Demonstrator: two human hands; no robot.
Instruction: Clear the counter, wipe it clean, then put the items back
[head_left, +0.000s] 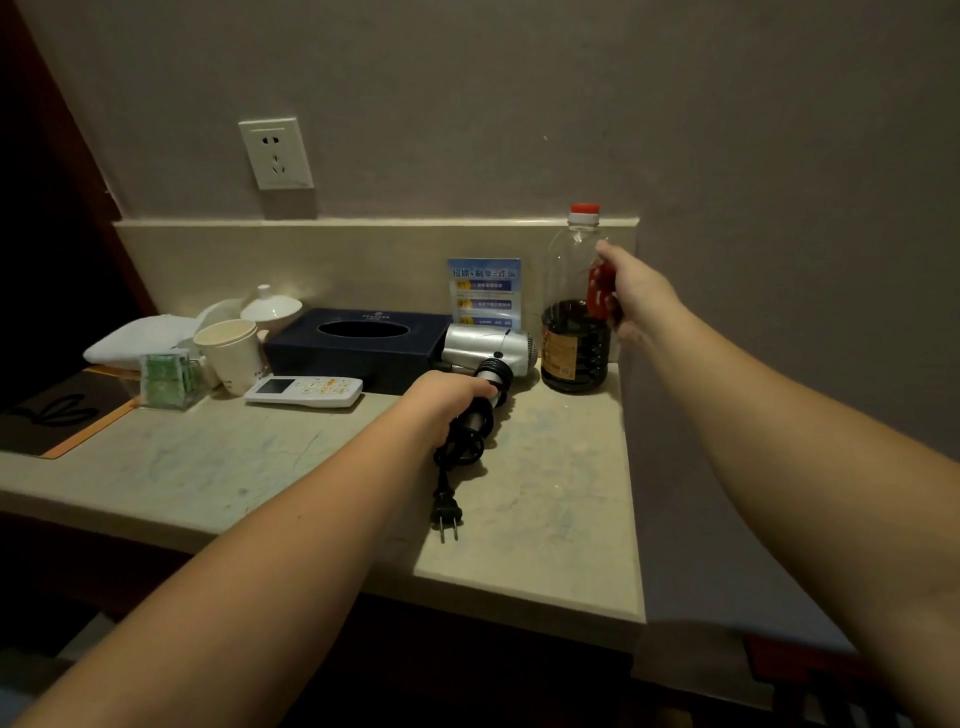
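Counter (234, 457) of pale stone, scuffed and faintly stained, runs along a grey wall (519, 104) and carries everything else here. Toward its back sits a dark navy tissue box (358, 345) with an oval slot on top, and at the far left a folded white towel (137, 338) lies beside a dark tray (57, 415) edged in orange. At the right end stands a tall clear plastic bottle (574, 322) with a red cap, its lower part filled with dark liquid; the right hand (631, 299) curls its fingers round the bottle's red handle. Just left of the bottle lies a silver hair dryer (485, 348), its barrel against the tissue box, and the left hand (449, 402) grips its black handle, with the black cord (467, 441) bundled below and the plug (447, 512) resting on the stone. A white remote control (304, 391) lies flat in front of the box. Left of it stand a paper cup (234, 356), a white lidded ceramic cup (270, 309) and a clear holder of green sachets (166, 379). A blue printed card (485, 293) leans on the backsplash, and a white wall socket (275, 153) sits above.
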